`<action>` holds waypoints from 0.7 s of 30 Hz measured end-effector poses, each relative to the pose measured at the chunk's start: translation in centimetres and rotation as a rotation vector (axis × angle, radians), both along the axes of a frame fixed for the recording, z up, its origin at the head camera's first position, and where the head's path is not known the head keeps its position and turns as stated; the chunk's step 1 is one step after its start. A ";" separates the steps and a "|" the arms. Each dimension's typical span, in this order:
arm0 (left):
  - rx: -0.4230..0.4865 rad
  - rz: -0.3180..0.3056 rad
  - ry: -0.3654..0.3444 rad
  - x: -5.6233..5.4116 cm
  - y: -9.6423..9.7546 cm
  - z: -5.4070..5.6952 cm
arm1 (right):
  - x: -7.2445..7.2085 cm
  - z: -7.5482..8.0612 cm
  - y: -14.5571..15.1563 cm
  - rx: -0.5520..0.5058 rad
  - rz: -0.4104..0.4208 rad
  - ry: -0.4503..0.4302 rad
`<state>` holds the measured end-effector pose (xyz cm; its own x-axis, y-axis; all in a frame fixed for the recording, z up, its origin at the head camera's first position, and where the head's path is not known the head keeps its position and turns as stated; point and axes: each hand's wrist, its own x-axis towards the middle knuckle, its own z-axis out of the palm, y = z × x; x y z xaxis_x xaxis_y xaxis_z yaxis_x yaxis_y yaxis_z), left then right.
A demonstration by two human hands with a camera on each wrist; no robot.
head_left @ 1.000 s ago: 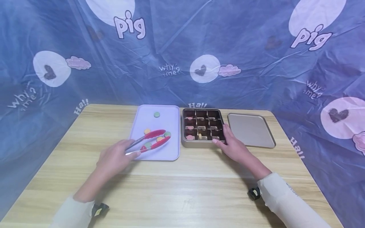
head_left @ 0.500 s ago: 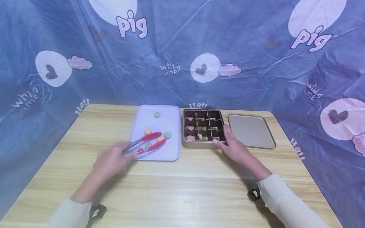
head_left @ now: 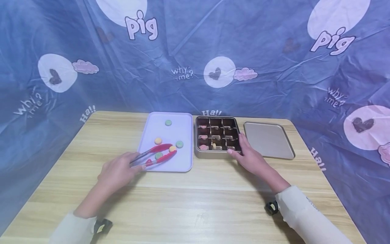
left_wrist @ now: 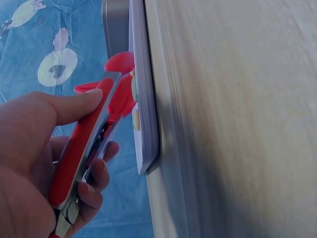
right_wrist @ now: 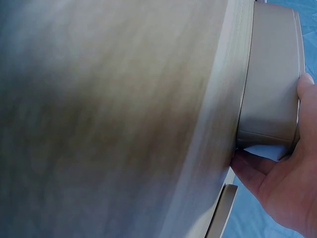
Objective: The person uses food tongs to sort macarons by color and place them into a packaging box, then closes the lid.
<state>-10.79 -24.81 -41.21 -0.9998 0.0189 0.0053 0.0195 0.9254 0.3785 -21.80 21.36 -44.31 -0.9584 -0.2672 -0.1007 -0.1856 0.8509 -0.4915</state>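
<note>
My left hand (head_left: 117,173) grips a pair of red-tipped metal tongs (head_left: 160,147) over a pale lilac tray (head_left: 152,125). The tongs' red ends stand apart, with a yellow disc (head_left: 172,149) between their tips; whether they touch it I cannot tell. A green disc (head_left: 159,156) lies between the arms further back. The left wrist view shows my thumb on the red handle (left_wrist: 81,144). My right hand (head_left: 251,157) grips the near right corner of a bronze tin box (head_left: 210,154), thumb at the front rim and fingers along its side.
Also on the tray are another yellow disc (head_left: 158,141) and two green discs, one at the far end (head_left: 168,122). The box's compartments hold pink discs (head_left: 203,147) in the left column and a yellow one (head_left: 214,146) on edge. A flat lid (head_left: 268,139) lies right of the box.
My left hand has drawn the tongs back to the left, and their tips have moved from the right green disc to the yellow disc. My right hand stays at the box corner.
</note>
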 end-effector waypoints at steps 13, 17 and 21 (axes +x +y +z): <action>0.004 0.004 -0.012 -0.2 -0.1 0.5 | -0.1 0.2 -0.1 0.004 -0.002 -0.013; 0.016 0.014 -0.023 -0.4 0.1 0.9 | 0.0 0.2 -0.1 0.003 -0.005 -0.012; 0.026 0.013 -0.024 -0.7 0.3 1.4 | -0.1 0.2 -0.1 0.001 -0.007 -0.008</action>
<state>-11.54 -24.52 -39.80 -0.9998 0.0059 -0.0179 -0.0018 0.9152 0.4030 -21.85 21.22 -44.08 -0.9593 -0.2608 -0.1083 -0.1761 0.8523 -0.4925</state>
